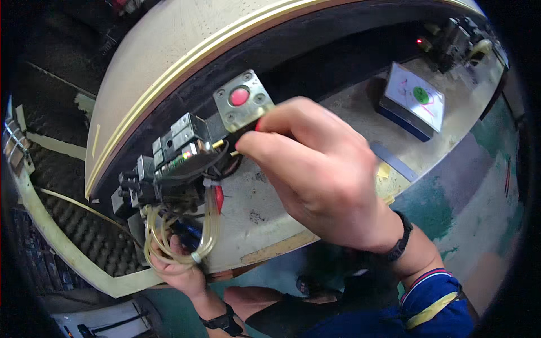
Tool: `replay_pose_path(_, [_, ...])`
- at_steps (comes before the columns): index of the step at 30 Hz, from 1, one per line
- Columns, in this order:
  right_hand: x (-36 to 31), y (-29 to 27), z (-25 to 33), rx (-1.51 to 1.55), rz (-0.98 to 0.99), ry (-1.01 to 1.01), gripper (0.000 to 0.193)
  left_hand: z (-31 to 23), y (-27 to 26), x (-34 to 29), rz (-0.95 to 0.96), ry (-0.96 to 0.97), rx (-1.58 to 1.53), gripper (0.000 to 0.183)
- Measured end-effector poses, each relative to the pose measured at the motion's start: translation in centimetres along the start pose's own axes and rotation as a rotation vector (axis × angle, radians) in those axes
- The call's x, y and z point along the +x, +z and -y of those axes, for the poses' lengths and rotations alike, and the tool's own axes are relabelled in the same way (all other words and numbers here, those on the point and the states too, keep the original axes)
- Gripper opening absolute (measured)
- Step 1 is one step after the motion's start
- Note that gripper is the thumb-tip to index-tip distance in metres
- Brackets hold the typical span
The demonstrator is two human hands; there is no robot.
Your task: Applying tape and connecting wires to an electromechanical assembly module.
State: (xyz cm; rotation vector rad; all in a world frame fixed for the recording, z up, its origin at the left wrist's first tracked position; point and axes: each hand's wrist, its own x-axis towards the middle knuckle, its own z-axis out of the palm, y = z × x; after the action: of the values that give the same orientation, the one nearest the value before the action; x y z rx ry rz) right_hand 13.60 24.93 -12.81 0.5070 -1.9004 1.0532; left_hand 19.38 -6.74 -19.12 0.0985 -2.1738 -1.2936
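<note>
My right hand (324, 163) is over the bench with thumb and fingers pinched together. Whatever they grip is hidden by the fingers. Just beyond the fingertips is a square metal block (230, 115) with a round red button (239, 97). Left of the pinch, dark wires run to a valve-like assembly (177, 146) with small lit lamps. From its lower end hangs a bundle of clear yellowish tubing (209, 236), tied in loops. My left hand (183, 276) is low among these loops, its fingers curled beside a blue part (189, 234). The tubing partly covers those fingers.
A white-topped box (414, 98) with a green round sticker stands at the right. Near it lies a flat grey strip (393, 161). More machinery (456, 42) with a red lamp is at the far right. A large curved cream panel (163, 62) rises behind the bench.
</note>
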Motion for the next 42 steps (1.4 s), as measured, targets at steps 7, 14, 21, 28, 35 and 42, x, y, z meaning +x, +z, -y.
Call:
replay_pose_path(7, [1.7, 0.3, -0.7, -0.107, -0.102, -0.208, 0.022, -1.0, 0.6, 0.2, 0.128, 0.095, -0.161, 0.009])
replay_pose_path(14, [2.9, -0.7, -1.3, -0.087, -0.007, -0.252, 0.014, -0.4, 1.1, 0.0, 0.021, 0.119, -0.166, 0.009])
replay_pose_path(21, [2.9, -0.5, -1.0, -0.099, 0.012, -0.269, 0.019, 0.2, 0.1, -0.2, 0.063, 0.113, -0.114, 0.008])
replay_pose_path(28, [2.9, -0.7, -1.1, -0.088, 0.028, -0.252, 0.022, -0.5, 0.8, -0.6, -0.002, 0.099, -0.123, 0.013])
replay_pose_path(35, [2.9, -0.3, -1.0, -0.09, 0.01, -0.236, 0.018, -0.6, 1.0, -0.7, -0.018, 0.118, -0.096, 0.013])
replay_pose_path(42, [2.7, -0.2, -1.2, -0.065, -0.004, -0.234, 0.019, 0.5, 0.1, -0.6, 0.053, 0.137, -0.131, 0.018])
